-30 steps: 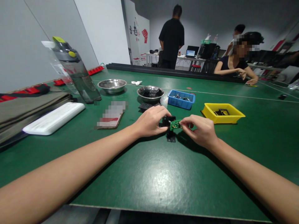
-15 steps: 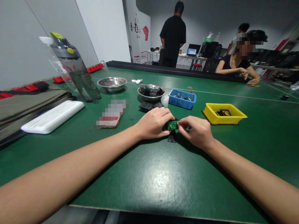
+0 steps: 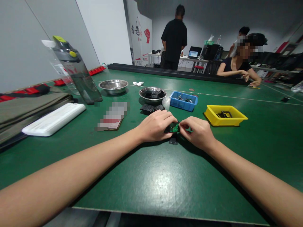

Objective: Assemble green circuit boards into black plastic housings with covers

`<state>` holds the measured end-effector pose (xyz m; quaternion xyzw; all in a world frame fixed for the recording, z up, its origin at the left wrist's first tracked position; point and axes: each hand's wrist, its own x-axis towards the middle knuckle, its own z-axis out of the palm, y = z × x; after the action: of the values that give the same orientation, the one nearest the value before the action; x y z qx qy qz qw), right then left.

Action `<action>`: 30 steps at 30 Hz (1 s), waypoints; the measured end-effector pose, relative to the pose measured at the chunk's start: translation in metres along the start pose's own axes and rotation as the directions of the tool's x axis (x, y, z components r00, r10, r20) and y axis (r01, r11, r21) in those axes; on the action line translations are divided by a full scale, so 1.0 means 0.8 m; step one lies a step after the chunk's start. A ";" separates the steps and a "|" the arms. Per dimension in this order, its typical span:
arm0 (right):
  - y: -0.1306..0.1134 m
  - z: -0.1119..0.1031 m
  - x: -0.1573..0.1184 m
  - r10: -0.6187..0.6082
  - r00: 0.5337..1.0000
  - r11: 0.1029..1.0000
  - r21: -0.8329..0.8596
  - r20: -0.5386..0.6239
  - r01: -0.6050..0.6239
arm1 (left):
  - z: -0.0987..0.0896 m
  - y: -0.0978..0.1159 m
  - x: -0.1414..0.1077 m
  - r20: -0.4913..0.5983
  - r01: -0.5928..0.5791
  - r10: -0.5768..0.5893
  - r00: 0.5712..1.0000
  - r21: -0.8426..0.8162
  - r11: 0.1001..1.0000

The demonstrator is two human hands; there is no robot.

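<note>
Beyond the circuit board (image 3: 174, 127) and green table (image 3: 163, 183) stands a person (image 3: 174, 41).

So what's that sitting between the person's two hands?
In the head view, a small green circuit board sits between the left hand and the right hand, with little room on either side.

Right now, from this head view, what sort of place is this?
Likely an electronics workshop or lab: a green circuit board in hand, a blue bin of small parts, and an open laptop in the background.
</note>
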<state>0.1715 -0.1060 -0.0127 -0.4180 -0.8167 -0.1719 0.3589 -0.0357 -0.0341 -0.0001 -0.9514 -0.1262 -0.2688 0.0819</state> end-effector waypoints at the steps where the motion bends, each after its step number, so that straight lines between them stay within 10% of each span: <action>1: 0.001 0.001 0.000 0.006 1.000 1.000 -0.024 0.013 -0.005 | 0.000 0.000 0.000 -0.004 -0.003 0.003 1.000 -0.009 1.000; 9: 0.005 -0.001 0.000 0.026 0.999 0.997 -0.071 0.023 -0.025 | 0.002 0.000 -0.003 -0.107 0.013 -0.024 0.994 -0.097 0.995; 20: 0.006 -0.001 -0.001 0.353 0.933 0.883 0.305 0.070 -0.357 | 0.005 -0.005 -0.002 -0.174 -0.003 -0.050 0.984 -0.290 0.957; 30: 0.007 -0.004 -0.002 0.247 0.964 0.895 0.359 0.098 -0.265 | 0.005 -0.008 -0.004 -0.151 0.181 -0.256 0.955 -0.387 0.904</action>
<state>0.1778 -0.1055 -0.0117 -0.4510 -0.7808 0.0438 0.4302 -0.0382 -0.0274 -0.0048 -0.8979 -0.1708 -0.3886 -0.1170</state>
